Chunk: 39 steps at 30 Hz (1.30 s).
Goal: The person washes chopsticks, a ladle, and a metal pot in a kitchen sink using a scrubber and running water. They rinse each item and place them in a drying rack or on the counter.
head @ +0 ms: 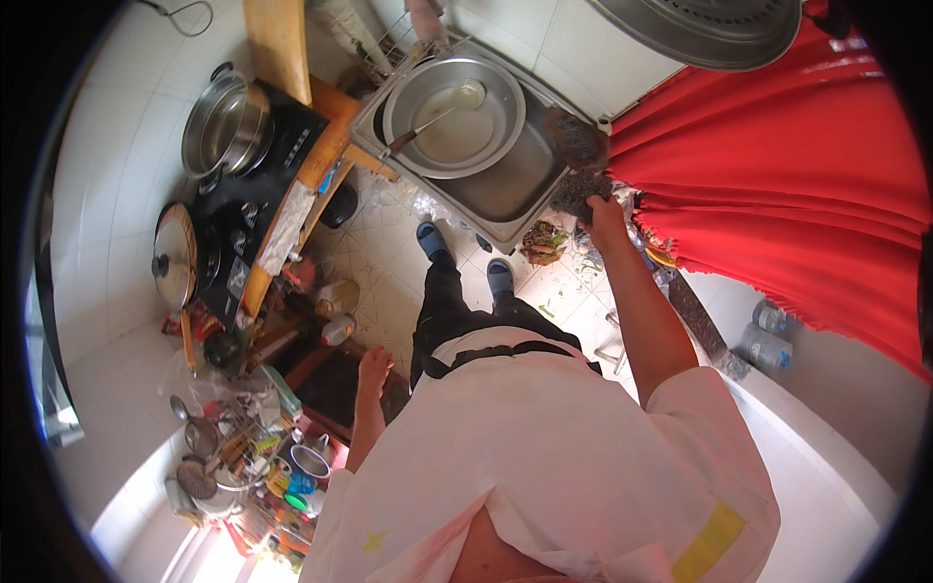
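My right hand [605, 218] reaches to the sink's right corner, its fingers closed on a dark grey, rough-textured cloth or scouring pad [581, 195]. Just above that lies another dark brown item [577, 138] on the sink's edge; what it is cannot be told. The stainless steel sink [521, 171] holds a wide metal basin [510, 109] with cloudy liquid and a ladle [470, 95] with a wooden handle. My left hand [375, 368] hangs beside my body at the left, fingers loosely curled, with nothing visible in it.
At the left, a black gas stove [291, 131] bears a steel pot [226, 131] and a lidded pan [175, 255]. Utensils crowd the lower left. Bottles [339, 329] and vegetable scraps [543, 244] lie on the floor. A red curtain [787, 160] hangs at the right.
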Available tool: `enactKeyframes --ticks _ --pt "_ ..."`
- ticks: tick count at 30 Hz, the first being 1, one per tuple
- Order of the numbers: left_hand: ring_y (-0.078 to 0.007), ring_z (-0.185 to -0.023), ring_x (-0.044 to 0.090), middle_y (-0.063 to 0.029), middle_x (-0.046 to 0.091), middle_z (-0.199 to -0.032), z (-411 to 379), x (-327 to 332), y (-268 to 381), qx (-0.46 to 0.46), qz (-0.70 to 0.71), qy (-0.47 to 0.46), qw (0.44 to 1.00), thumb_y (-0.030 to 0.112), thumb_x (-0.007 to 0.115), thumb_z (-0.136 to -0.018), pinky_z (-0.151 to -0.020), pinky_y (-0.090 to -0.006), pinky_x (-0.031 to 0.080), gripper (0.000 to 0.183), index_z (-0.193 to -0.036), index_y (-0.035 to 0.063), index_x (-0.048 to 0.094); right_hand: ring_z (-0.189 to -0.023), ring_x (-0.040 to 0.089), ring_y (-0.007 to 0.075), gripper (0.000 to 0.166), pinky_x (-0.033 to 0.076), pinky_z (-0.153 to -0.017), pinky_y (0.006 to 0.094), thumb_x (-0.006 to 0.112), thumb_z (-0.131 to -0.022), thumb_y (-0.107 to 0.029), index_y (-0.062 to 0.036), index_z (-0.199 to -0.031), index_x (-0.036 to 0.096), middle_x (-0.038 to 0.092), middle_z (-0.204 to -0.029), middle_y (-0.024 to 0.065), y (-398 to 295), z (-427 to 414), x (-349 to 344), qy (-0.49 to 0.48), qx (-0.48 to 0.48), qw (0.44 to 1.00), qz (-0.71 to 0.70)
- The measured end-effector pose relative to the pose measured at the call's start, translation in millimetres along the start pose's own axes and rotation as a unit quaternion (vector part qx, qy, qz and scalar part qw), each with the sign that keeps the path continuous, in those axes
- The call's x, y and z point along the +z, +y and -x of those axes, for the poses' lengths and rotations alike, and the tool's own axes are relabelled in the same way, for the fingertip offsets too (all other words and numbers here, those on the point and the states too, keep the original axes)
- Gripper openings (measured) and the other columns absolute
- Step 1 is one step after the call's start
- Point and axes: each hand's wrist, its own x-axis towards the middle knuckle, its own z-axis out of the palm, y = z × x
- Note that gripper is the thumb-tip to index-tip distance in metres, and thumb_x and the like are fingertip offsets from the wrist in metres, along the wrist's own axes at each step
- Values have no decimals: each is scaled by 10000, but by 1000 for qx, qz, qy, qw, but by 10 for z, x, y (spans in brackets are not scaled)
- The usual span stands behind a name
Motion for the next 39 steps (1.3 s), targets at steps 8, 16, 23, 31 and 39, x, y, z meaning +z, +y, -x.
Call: enactKeyframes --ticks 8,16,23,31,39 --pt "-106 -717 582 -40 615 -816 -1020 -254 942 -4 -131 -110 985 149 531 -959 -594 -230 456 186 -1069 33 626 -926 625 176 430 545 -614 331 560 -863 -162 -150 -1291 528 626 -1120 47 65 -134 184 56 1 998 -4" --pt "-155 -867 636 -78 644 -950 -2037 -452 2639 131 -207 -132 961 182 504 -987 -758 -288 525 267 -1171 11 593 -936 655 211 425 597 -699 379 571 -872 -154 -50 -1284 544 636 -1129 98 -21 67 942 104 0 995 1" --pt "-242 -946 665 -136 674 -1023 -2641 277 3720 354 -333 -133 864 146 536 -962 -801 -326 530 305 -1221 -10 580 -850 662 196 420 567 -615 331 549 -861 -113 -14 -1269 569 658 -1087 106 43 188 1128 123 -3 992 -5" --pt "-401 -1097 602 -250 624 -1147 -2462 1897 4331 456 -478 -85 746 188 614 -903 -917 -475 493 368 -1214 -8 583 -857 656 177 400 561 -622 320 555 -883 -161 -44 -1265 558 665 -1077 78 214 0 1285 114 27 993 -9" --pt "-415 -982 639 -216 664 -1003 -2855 2394 4195 390 -629 -91 666 207 632 -879 -863 -504 512 340 -1163 24 595 -863 656 187 400 549 -614 330 541 -877 -142 -37 -1261 571 671 -1058 83 208 -71 1317 100 44 994 -30"
